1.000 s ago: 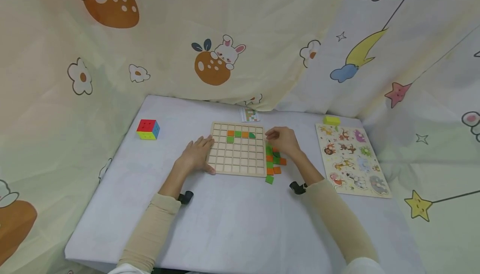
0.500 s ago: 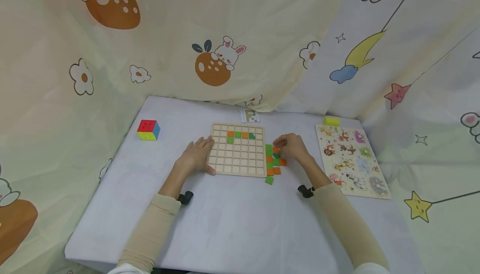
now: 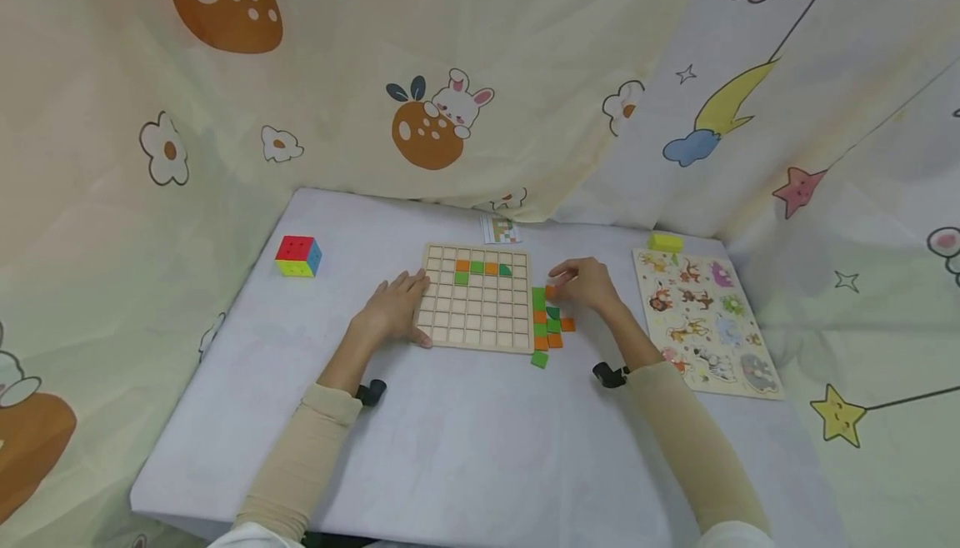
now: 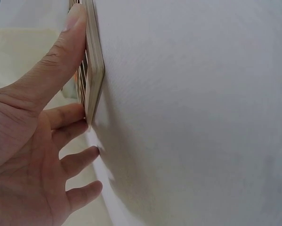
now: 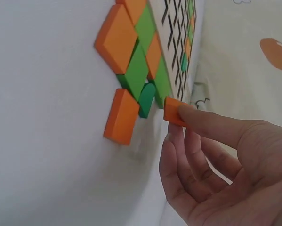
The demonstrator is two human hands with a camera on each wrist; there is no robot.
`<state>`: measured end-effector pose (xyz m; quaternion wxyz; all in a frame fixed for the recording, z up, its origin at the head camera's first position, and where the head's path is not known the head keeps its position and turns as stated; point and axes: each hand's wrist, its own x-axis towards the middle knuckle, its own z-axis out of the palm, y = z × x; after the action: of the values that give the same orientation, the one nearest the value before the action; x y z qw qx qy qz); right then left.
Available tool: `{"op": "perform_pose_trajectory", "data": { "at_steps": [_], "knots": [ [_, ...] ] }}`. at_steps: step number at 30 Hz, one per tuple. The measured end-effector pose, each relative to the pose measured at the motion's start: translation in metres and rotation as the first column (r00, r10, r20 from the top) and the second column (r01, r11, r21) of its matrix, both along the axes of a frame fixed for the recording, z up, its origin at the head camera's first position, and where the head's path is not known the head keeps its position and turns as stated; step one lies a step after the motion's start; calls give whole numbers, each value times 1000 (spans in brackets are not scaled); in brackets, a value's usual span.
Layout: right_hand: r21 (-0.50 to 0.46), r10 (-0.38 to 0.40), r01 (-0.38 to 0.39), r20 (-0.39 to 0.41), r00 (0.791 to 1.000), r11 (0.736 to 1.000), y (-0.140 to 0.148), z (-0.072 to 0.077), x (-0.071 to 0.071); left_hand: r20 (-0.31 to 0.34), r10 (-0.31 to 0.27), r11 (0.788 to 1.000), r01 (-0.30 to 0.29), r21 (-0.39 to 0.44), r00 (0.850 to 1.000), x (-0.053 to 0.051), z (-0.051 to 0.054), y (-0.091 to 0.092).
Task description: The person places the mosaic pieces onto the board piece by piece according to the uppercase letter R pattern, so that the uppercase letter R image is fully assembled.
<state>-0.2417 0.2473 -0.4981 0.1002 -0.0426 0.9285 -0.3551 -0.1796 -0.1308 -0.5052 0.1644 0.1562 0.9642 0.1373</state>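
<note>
A wooden grid board [image 3: 480,306] lies flat on the table, with a few orange and green tiles [image 3: 477,268] set in its upper cells. My left hand [image 3: 392,308] rests against the board's left edge, its thumb on the rim and fingers spread in the left wrist view. Between thumb and fingertips my right hand [image 3: 588,283] pinches an orange tile [image 5: 175,111], just right of the board. Below that hand lie several loose tiles [image 5: 133,70], orange and green; a dark green piece with a rounded end [image 5: 147,100] is among them.
A patterned card [image 3: 500,230] lies behind the board. To the far left stands a puzzle cube [image 3: 297,256]. On the right are an animal picture board [image 3: 705,323] and a yellow block [image 3: 665,242]. Printed cloth hangs behind the table.
My right hand has moved right from the board's edge to the loose tiles and now holds an orange one. The left hand stays where it was.
</note>
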Motion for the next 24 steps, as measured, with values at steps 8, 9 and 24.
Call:
{"op": "perform_pose_trajectory", "data": {
  "at_steps": [8, 9, 24],
  "knots": [
    [-46, 21, -24, -76, 997, 999, -21, 3, -6, -2, 11, 1000, -11, 4, 1000, -1, 1, 0],
    [-54, 23, -27, -79, 997, 998, -25, 3, -6, -2, 12, 1000, -12, 6, 1000, -1, 1, 0],
    [-214, 90, -100, -54, 994, 972, -78, 2, -9, 2, 20, 1000, -20, -3, 1000, -1, 0, 2]
  ]
}}
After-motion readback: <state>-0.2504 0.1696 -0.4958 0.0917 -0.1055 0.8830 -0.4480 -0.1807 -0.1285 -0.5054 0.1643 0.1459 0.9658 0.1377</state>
